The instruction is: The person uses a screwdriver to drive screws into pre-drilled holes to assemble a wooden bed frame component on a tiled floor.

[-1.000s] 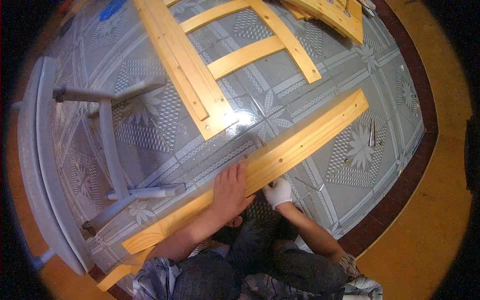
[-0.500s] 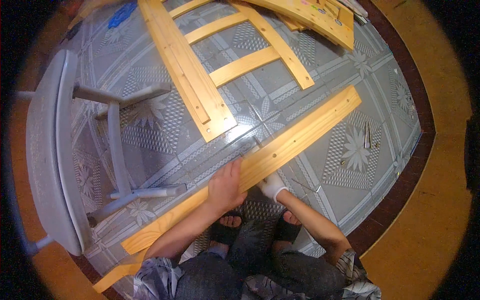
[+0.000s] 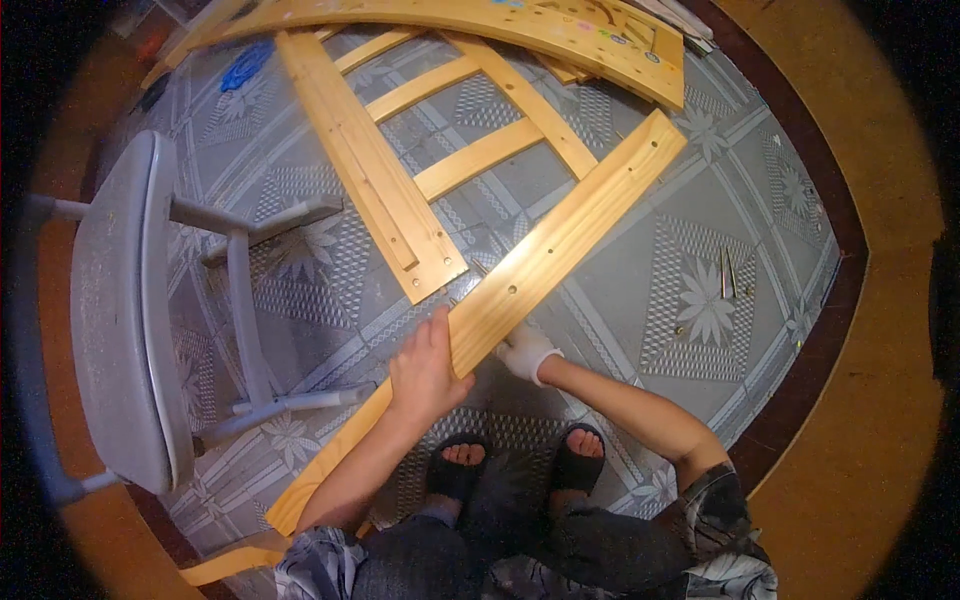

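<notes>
A long pale wooden plank [image 3: 560,232] with several drilled holes slants from the lower left to the upper right, raised above the tiled floor. My bare left hand [image 3: 427,372] is closed over its near half, fingers across the far edge and thumb on the near side. My right hand [image 3: 530,356], in a white glove, is closed at the plank's near edge; its fingertips and whatever they hold are hidden beneath the wood. Past the far edge a thin metal piece [image 3: 480,267] pokes out, its kind unclear.
Ahead lies a ladder-like wooden frame [image 3: 345,150], with a curved wooden panel [image 3: 560,28] behind it. A grey chair [image 3: 130,310] stands at left. Metal tweezers-like tool [image 3: 726,274] lies on the floor at right. Another wooden strip [image 3: 232,563] is at lower left; a blue item [image 3: 246,66] lies farther off.
The plank has swung steeper, its far end shifting up and left until it overlaps the ladder-like frame's rail. Both my hands have moved slightly left with it.
</notes>
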The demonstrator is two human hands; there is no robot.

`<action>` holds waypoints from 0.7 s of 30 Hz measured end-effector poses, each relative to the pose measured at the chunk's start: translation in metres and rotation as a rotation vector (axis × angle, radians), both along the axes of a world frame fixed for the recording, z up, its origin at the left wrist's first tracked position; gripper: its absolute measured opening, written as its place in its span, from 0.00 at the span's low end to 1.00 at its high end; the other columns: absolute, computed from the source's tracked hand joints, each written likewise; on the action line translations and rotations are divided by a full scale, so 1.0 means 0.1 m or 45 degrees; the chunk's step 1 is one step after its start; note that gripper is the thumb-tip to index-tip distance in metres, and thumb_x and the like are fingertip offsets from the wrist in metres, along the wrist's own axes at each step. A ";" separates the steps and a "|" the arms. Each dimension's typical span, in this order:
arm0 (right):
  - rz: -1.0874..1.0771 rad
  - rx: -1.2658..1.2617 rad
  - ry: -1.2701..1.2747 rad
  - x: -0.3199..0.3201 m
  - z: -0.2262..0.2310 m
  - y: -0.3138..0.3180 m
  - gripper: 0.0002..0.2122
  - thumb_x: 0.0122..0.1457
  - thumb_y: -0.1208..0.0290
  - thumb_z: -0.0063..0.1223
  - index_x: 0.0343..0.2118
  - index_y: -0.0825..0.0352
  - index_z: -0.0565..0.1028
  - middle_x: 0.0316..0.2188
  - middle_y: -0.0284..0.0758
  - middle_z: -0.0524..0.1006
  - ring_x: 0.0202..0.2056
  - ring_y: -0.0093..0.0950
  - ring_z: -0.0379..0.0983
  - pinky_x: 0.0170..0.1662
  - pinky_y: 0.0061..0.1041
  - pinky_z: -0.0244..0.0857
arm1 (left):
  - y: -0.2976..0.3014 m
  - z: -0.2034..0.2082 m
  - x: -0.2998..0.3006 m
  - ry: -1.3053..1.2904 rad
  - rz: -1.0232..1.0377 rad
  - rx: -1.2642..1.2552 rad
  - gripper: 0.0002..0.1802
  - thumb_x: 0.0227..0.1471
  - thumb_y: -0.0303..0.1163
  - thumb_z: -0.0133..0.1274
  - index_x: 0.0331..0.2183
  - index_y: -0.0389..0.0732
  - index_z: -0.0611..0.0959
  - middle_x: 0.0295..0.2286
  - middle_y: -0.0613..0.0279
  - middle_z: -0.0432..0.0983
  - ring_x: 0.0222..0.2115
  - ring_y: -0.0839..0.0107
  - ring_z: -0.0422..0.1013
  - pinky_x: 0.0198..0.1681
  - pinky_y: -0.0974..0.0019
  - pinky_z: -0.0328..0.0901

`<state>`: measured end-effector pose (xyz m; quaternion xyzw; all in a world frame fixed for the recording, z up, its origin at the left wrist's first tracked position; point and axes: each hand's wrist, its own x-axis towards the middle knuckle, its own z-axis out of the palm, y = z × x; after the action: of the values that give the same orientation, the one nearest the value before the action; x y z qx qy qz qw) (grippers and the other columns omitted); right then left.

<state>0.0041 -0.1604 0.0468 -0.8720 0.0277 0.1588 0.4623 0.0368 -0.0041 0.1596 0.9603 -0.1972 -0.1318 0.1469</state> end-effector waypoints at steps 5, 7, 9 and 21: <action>0.225 -0.073 0.152 0.12 -0.34 0.03 0.17 0.50 0.65 0.44 0.41 0.69 0.68 0.39 0.47 0.69 0.42 0.42 0.65 0.46 0.31 0.58 | 0.07 -0.03 0.03 0.087 0.026 -0.026 0.45 0.25 0.34 0.61 0.47 0.37 0.58 0.34 0.51 0.65 0.35 0.52 0.65 0.35 0.56 0.64; 0.310 -0.202 0.199 0.17 -0.42 0.10 0.17 0.50 0.64 0.44 0.42 0.69 0.68 0.40 0.48 0.69 0.42 0.42 0.65 0.46 0.30 0.58 | 0.16 -0.12 0.01 0.067 0.021 -0.016 0.46 0.24 0.35 0.61 0.47 0.37 0.58 0.34 0.51 0.65 0.35 0.53 0.65 0.36 0.56 0.64; 0.290 -0.090 0.178 0.11 -0.54 0.21 0.18 0.49 0.63 0.45 0.41 0.70 0.68 0.39 0.49 0.69 0.43 0.41 0.65 0.45 0.30 0.59 | 0.25 -0.17 -0.04 0.051 0.029 -0.017 0.46 0.24 0.35 0.61 0.47 0.38 0.58 0.34 0.51 0.65 0.36 0.53 0.65 0.36 0.57 0.64; 0.489 -0.255 0.040 -0.41 -0.19 1.03 0.18 0.50 0.64 0.40 0.44 0.61 0.66 0.45 0.41 0.66 0.48 0.39 0.59 0.49 0.32 0.54 | 1.12 0.15 -0.52 0.032 0.033 0.052 0.50 0.23 0.34 0.63 0.49 0.40 0.55 0.40 0.51 0.62 0.40 0.53 0.63 0.41 0.57 0.62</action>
<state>-0.0370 -0.0572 0.0278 -0.9002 -0.1161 0.2540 0.3340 -0.0147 0.1078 0.1743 0.9639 -0.1801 -0.1459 0.1313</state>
